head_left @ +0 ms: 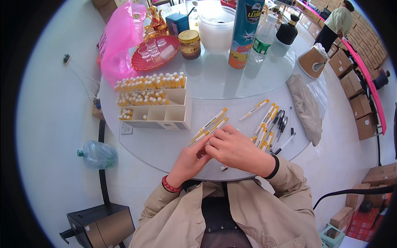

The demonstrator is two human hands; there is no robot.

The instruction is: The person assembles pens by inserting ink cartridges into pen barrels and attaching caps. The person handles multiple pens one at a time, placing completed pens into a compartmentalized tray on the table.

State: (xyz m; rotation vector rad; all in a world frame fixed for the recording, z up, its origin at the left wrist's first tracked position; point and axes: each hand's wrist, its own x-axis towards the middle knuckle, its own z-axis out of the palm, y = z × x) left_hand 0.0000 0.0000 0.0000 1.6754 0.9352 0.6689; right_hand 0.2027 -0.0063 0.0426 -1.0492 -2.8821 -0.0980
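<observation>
My left hand (188, 161) and my right hand (237, 151) meet at the near edge of the round table, fingers closed together. Whatever is pinched between them is hidden by the fingers. Just beyond my fingertips lie a few yellow-and-white pens (213, 120), and one more pen (254, 109) rests farther off. To the right of my right hand is a loose pile of yellow-and-white pens (264, 128), beside several clear pens with black parts (281, 124). At the left stands a cream compartment box (178, 111), its upper rows filled with upright white-ended yellow pens (149, 82).
Farther back are a pink plastic bag (120, 41), a red tray (153, 64) with small glasses, a yellow-lidded jar (190, 44), stacked clear tubs (217, 33), a spray can (245, 33) and a water bottle (262, 41). A grey cloth (305, 109) lies at the right edge.
</observation>
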